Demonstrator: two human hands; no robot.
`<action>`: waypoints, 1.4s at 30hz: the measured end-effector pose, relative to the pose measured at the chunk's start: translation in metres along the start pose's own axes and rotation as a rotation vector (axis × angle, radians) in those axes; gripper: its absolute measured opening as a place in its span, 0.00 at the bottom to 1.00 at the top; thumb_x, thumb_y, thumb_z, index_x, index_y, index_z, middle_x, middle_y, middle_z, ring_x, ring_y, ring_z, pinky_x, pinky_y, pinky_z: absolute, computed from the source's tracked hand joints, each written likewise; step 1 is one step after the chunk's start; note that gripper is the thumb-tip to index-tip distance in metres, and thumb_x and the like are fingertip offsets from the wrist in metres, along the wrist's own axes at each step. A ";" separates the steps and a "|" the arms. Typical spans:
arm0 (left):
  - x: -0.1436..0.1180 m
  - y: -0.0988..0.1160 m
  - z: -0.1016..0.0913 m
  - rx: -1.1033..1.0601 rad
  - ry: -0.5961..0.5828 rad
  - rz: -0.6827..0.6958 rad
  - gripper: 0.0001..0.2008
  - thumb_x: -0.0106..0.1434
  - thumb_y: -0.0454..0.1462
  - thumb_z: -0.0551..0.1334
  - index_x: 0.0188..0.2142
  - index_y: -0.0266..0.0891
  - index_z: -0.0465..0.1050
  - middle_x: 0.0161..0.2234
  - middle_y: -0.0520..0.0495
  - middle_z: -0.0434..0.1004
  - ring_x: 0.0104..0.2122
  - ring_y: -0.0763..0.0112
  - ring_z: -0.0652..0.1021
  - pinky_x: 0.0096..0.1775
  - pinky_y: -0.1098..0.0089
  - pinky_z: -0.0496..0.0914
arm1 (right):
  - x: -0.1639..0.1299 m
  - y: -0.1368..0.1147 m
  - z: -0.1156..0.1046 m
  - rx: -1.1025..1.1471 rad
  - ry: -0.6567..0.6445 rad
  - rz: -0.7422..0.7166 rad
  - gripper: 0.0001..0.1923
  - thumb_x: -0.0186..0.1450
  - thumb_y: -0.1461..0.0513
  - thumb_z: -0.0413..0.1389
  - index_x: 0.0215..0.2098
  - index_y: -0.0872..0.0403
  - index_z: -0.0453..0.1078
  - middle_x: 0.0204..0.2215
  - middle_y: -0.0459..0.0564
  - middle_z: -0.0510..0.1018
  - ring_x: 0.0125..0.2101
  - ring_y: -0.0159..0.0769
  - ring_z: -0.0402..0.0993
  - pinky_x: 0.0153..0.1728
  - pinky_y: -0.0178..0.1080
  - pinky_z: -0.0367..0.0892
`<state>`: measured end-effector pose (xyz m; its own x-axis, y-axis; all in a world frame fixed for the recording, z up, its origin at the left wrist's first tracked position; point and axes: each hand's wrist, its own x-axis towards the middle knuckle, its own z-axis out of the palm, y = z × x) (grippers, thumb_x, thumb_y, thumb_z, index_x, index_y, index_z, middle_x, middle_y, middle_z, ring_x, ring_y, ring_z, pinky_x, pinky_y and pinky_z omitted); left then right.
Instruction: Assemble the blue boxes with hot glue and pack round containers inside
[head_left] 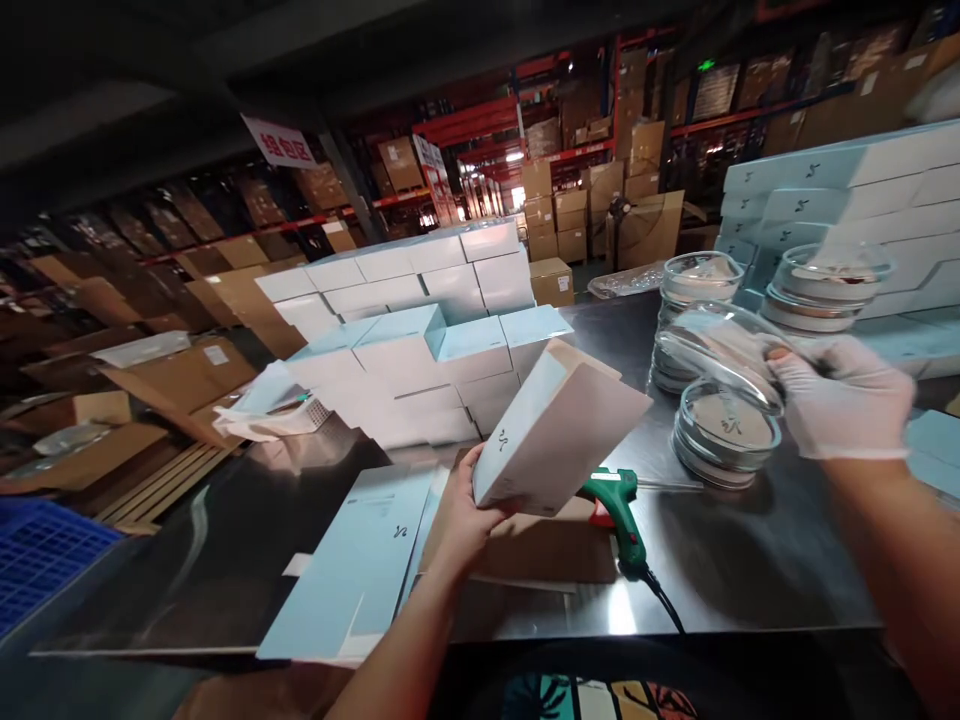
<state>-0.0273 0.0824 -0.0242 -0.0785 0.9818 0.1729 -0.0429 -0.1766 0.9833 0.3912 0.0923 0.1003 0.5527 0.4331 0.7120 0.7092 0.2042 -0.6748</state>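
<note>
Fingers of the left hand (465,520) clamp the lower corner of a pale folded box (559,435), tilted above the steel table (750,560), where bare room stays near the front edge beside a green glue gun (619,505). Raised at the right, the gloved right hand (840,395) pinches a clear round lid (720,345) (blurred) over stacked glass dishes (724,430).

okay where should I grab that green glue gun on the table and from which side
Take the green glue gun by its handle, the part running toward the table's near edge where the black cord exits. Probably come from above on the near side: it seems to lie flat, and its nozzle end points away, tucked by the box in the left hand.
</note>
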 end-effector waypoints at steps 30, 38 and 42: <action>-0.037 -0.058 -0.024 0.223 0.054 0.483 0.35 0.60 0.67 0.68 0.49 0.42 0.83 0.47 0.38 0.84 0.52 0.49 0.82 0.62 0.47 0.73 | -0.229 -0.070 0.095 0.666 -0.860 0.304 0.29 0.69 0.38 0.59 0.51 0.51 0.80 0.48 0.57 0.86 0.49 0.53 0.84 0.55 0.52 0.78; -0.036 -0.069 -0.032 0.247 0.031 0.461 0.34 0.55 0.64 0.75 0.51 0.44 0.81 0.48 0.40 0.82 0.55 0.49 0.80 0.59 0.54 0.74 | -0.216 -0.059 0.108 0.512 -0.696 0.164 0.25 0.68 0.49 0.57 0.60 0.48 0.68 0.55 0.58 0.83 0.54 0.49 0.81 0.55 0.51 0.76; -0.028 -0.047 -0.040 0.107 0.192 0.399 0.35 0.54 0.63 0.77 0.49 0.43 0.79 0.45 0.43 0.82 0.48 0.53 0.82 0.51 0.58 0.75 | -0.188 -0.020 0.097 -0.171 -0.936 -0.010 0.22 0.66 0.48 0.58 0.50 0.54 0.75 0.48 0.68 0.84 0.51 0.62 0.82 0.52 0.58 0.74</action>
<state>-0.0631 0.0606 -0.0776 -0.2516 0.8061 0.5357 0.1306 -0.5201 0.8440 0.2307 0.0914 -0.0393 0.0233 0.9745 0.2230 0.8073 0.1132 -0.5792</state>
